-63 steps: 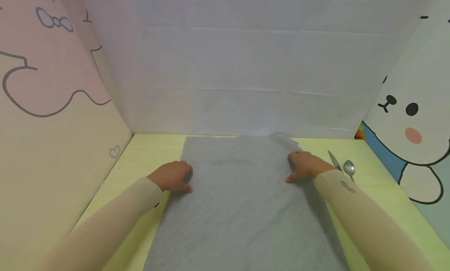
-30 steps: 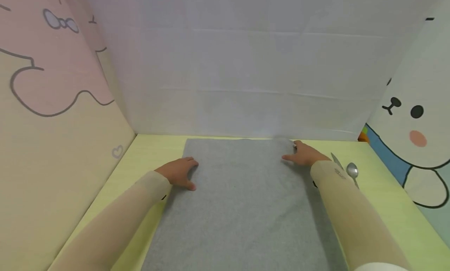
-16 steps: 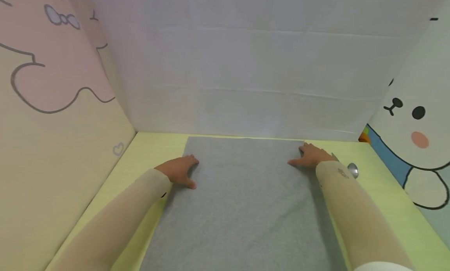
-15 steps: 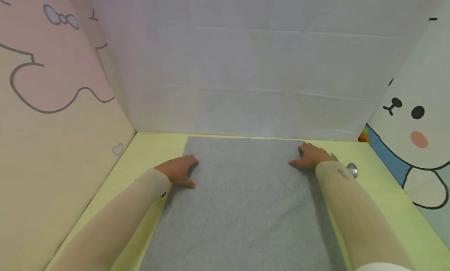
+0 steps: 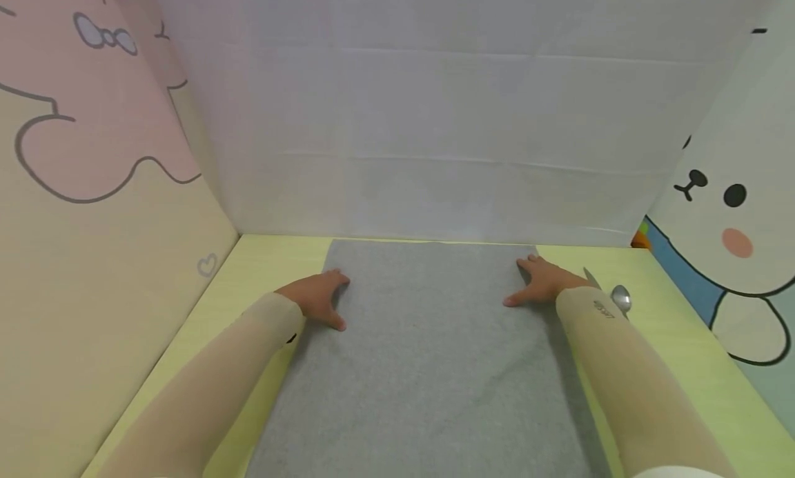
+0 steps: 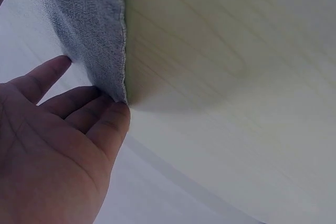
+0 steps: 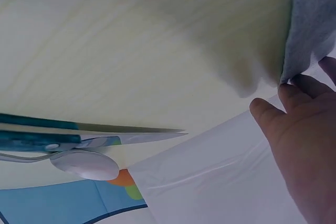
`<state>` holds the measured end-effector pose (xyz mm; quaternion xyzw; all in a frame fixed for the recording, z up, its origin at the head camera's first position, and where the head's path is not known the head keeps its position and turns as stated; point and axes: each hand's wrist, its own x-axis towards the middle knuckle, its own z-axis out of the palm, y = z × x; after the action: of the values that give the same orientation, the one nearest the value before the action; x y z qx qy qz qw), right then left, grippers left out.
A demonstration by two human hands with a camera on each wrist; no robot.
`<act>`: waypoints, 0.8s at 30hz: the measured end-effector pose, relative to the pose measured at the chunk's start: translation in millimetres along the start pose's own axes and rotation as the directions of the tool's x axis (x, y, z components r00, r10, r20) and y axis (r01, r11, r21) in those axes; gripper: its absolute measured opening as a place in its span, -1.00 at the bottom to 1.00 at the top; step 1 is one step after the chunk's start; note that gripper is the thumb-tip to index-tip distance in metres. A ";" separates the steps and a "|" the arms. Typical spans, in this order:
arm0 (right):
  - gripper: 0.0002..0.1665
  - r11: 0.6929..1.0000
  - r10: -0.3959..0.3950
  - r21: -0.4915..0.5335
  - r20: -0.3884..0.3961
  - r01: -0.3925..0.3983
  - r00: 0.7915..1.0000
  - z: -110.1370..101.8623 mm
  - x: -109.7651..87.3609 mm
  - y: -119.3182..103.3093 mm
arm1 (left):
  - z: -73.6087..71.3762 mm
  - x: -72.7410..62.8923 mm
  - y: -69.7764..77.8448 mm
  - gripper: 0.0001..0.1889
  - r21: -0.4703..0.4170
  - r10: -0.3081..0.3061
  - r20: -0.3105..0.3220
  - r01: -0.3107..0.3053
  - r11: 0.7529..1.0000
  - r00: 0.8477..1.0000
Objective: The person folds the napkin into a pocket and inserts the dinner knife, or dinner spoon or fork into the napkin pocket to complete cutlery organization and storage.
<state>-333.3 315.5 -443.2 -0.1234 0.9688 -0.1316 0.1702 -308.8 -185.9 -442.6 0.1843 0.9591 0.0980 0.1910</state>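
A grey cloth [image 5: 422,354] lies spread over the pale yellow table [image 5: 273,257], with faint creases on its right half. At its far left edge my left hand [image 5: 315,299] rests with thumb and fingers spread on the fabric. In the left wrist view the fingertips of my left hand [image 6: 58,140] touch the cloth's hemmed edge [image 6: 113,40]. My right hand [image 5: 543,283] lies on the far right part of the cloth, thumb apart from the fingers. The right wrist view has my right hand [image 7: 304,129] with fingertips at the cloth's side edge [image 7: 310,24].
To the right of the cloth lie a knife [image 5: 591,278] and a metal spoon [image 5: 621,299], partly behind the right sleeve [image 5: 627,367]. The knife has a teal handle [image 7: 39,141]. A white sheet [image 5: 435,119] hangs at the back, and printed panels stand on both sides.
The cloth's far right corner, rumpled at first, now lies flat. My right hand reached out to that corner and has come back slightly. My left hand has shifted a little farther away.
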 end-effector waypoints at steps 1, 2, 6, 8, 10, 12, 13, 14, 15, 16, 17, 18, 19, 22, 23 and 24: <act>0.50 1.000 0.003 -0.002 -0.004 -0.003 1.000 0.3 0.2 0.7 | -0.9 0.5 0.1 0.06 0.003 0.002 -0.005 -0.002 1.000 1.000; 0.49 1.000 0.005 -0.005 -0.010 -0.005 1.000 0.5 0.9 2.0 | -1.5 0.9 0.1 0.05 0.007 0.005 -0.011 -0.005 1.000 1.000; 0.48 1.000 0.026 -0.013 -0.017 -0.026 1.000 0.6 3.7 5.7 | -2.6 2.2 0.7 0.01 0.024 -0.008 -0.031 0.009 1.000 0.999; 0.49 0.999 0.043 -0.004 -0.008 -0.043 0.999 -0.1 4.8 6.5 | -2.5 3.4 1.5 0.01 0.028 -0.026 -0.033 0.027 0.999 0.999; 0.51 0.998 0.057 0.009 0.005 -0.057 0.998 -1.0 5.2 6.0 | -2.3 4.5 2.7 0.02 0.026 -0.043 -0.031 0.044 0.999 0.999; 0.52 0.997 0.068 0.020 0.017 -0.068 0.998 -1.4 5.7 5.5 | -2.1 5.8 3.2 0.03 0.030 -0.051 -0.026 0.052 0.998 0.998; 0.52 0.997 0.070 0.025 0.021 -0.070 0.997 -1.6 5.5 5.3 | -2.1 6.6 3.5 0.04 0.031 -0.054 -0.023 0.055 0.998 0.998; 0.52 0.997 0.071 0.029 0.023 -0.072 0.997 -1.7 5.3 5.5 | -1.9 7.3 3.5 0.04 0.034 -0.054 -0.022 0.055 0.998 0.998; 0.52 0.997 0.072 0.033 0.025 -0.073 0.997 -1.6 5.2 5.7 | -1.6 8.0 3.3 0.05 0.037 -0.058 -0.020 0.058 0.998 0.998; 0.52 0.997 0.074 0.035 0.027 -0.075 0.997 -1.5 5.0 5.8 | -1.4 8.7 3.1 0.05 0.043 -0.057 -0.021 0.058 0.997 0.998; 0.52 0.996 0.076 0.039 0.028 -0.077 0.997 -1.4 5.1 5.8 | -1.1 9.4 2.5 0.06 0.045 -0.060 -0.021 0.061 0.997 0.998; 0.52 0.996 0.076 0.041 0.029 -0.078 0.997 -1.5 4.6 5.5 | -0.7 9.9 2.1 0.06 0.048 -0.059 -0.024 0.061 0.997 0.998; 0.52 0.996 0.075 0.043 0.029 -0.076 0.997 -1.5 4.5 5.2 | 0.0 10.4 1.6 0.06 0.050 -0.059 -0.028 0.060 0.997 0.998; 0.51 0.997 0.069 0.045 0.028 -0.070 0.997 -2.2 2.5 2.5 | 2.7 10.8 -0.4 0.07 0.051 -0.059 -0.040 0.061 0.997 0.997; 0.51 0.997 0.066 0.047 0.028 -0.068 0.997 -2.2 2.0 1.9 | 3.7 11.0 -1.2 0.08 0.050 -0.058 -0.044 0.060 0.997 0.997; 0.50 0.997 0.062 0.049 0.027 -0.063 0.998 -2.3 1.3 1.4 | 4.8 10.9 -2.0 0.08 0.048 -0.059 -0.047 0.061 0.997 0.997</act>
<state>-335.5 317.0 -442.0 -0.0903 0.9663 -0.1487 0.1895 -316.9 -182.8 -451.0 0.1577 0.9704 0.0727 0.1676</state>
